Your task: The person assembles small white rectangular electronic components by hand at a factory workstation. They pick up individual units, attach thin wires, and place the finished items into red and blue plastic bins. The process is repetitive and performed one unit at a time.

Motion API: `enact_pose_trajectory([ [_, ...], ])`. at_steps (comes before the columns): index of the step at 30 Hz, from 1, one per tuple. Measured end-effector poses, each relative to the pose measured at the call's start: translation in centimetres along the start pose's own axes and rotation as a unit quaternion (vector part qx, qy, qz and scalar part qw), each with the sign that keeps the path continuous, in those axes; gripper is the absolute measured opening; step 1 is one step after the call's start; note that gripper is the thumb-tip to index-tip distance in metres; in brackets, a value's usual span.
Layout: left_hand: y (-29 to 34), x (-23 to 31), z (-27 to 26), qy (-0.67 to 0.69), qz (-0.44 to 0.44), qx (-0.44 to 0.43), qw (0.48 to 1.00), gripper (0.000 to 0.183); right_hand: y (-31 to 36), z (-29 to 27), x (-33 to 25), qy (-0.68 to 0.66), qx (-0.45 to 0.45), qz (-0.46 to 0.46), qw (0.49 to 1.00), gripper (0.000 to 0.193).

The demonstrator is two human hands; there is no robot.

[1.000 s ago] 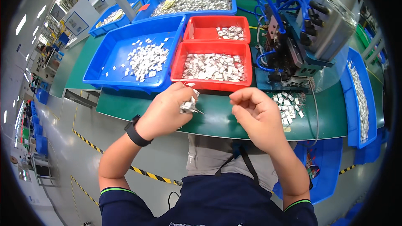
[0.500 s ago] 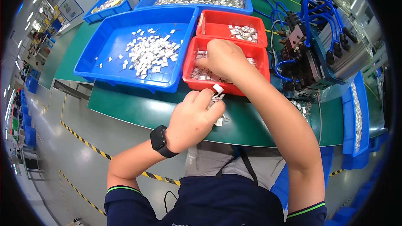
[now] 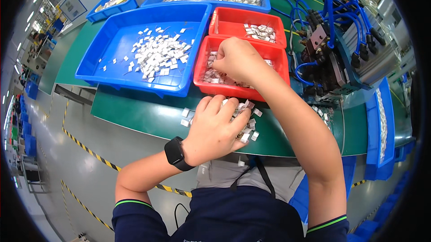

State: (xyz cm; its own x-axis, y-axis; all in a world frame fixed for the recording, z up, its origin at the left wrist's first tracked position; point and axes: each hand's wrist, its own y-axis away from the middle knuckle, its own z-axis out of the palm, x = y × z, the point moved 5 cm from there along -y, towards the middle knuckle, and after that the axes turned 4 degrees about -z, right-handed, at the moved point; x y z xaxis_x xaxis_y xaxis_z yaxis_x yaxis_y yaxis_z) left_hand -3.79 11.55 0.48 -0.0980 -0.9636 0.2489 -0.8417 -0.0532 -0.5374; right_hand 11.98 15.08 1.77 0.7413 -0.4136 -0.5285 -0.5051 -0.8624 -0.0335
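Note:
My left hand (image 3: 217, 125), a dark watch on its wrist, lies over a loose pile of small white rectangular parts with thin wire leads (image 3: 246, 130) at the table's front edge. Its fingers are spread and touch the pile, which they partly hide. My right hand (image 3: 240, 62) reaches into the nearer red bin (image 3: 274, 87), among more of the same parts (image 3: 213, 77). Its fingers are curled together; whatever they hold is hidden. One white part (image 3: 241, 163) shows past the table edge, in front of my lap.
A large blue bin (image 3: 112, 31) with white parts stands left of the red bins. Behind are a second red bin (image 3: 224, 20) and a fuller blue bin (image 3: 265, 0). At right stands a machine with blue hoses (image 3: 332, 62); beyond it is a long blue tray (image 3: 375, 161).
My left hand has moved slightly right and its fingers have opened out. Parts now lie scattered around it on the table, with one beyond the edge. My right hand stays in the red bin.

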Motion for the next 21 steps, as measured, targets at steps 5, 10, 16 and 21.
enact_pose_trajectory([
  [5,-0.1,-0.4,0.3,-0.02,0.009,0.02,1.0,0.053,4.2,-4.0,-0.5,-0.111,0.165,-0.037,0.979,0.014],
  [10,0.2,-0.3,-0.1,-0.009,0.012,0.004,1.0,0.059,18.8,-3.8,0.0,-0.353,0.204,-0.064,0.911,0.008],
  [16,0.1,0.4,0.0,-0.068,0.032,0.002,0.997,0.066,31.6,8.3,9.6,-0.395,-0.046,0.125,0.909,0.011],
  [21,0.7,1.1,-0.7,-0.134,0.064,0.046,0.988,0.068,34.8,12.1,16.2,-0.558,0.018,0.291,0.777,0.011],
])
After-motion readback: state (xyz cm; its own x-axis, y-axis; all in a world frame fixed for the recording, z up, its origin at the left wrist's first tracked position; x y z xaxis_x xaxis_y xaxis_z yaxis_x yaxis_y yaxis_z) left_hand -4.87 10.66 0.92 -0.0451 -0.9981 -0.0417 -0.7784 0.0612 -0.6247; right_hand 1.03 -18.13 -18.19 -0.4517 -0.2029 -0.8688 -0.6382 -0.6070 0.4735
